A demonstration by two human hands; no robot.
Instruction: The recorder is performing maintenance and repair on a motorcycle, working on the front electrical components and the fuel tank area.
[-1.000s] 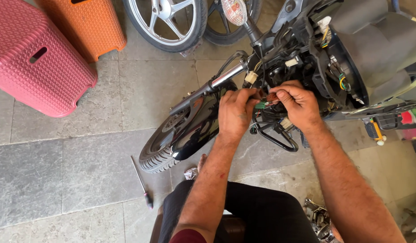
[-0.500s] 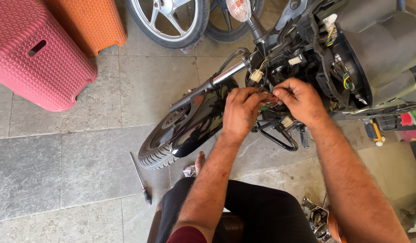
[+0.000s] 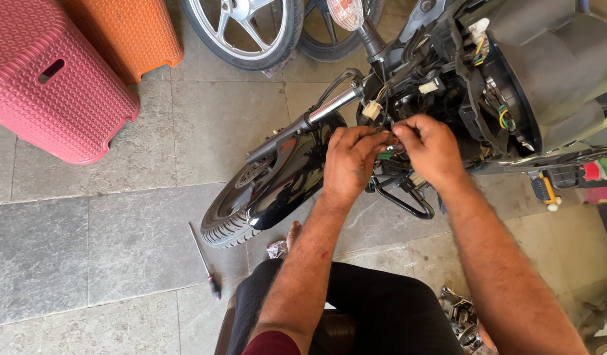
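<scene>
The wiring bundle (image 3: 387, 146) sits at the front of a motorcycle, just behind the opened headlight housing (image 3: 514, 98) and above the black front mudguard (image 3: 287, 181). A small green piece shows among the wires, between the two hands. The left hand (image 3: 349, 161) is closed around this bundle, fingers curled tight upon it, knuckles toward the camera. The right hand (image 3: 431, 148) meets it from the other side, thumb and forefinger pinched on the same wires; the two hands touch at the fingertips. What exactly the fingertips grip within the bundle cannot be told, as the hands cover it.

Beside the hands, to their left, a white connector (image 3: 369, 110) hangs on yellow and black leads close to the chromed fork tube (image 3: 326, 108). Loose yellow, green and blue wires lie inside the housing. A black crash guard loop (image 3: 402, 197) lies just below the hands. The front tyre (image 3: 228, 227) rests on the grey stone floor (image 3: 119, 250).

A screwdriver (image 3: 205, 260) with a dark handle lies on the floor, near the tyre and well apart from both hands. The person sits low, dark trousers (image 3: 382, 309) in view. A pink plastic stool (image 3: 54, 85) and an orange stool (image 3: 129, 33) stand further left. A second wheel with alloy spokes (image 3: 247, 26) stands at the top. An amber indicator lamp (image 3: 346, 13) projects near it.
</scene>
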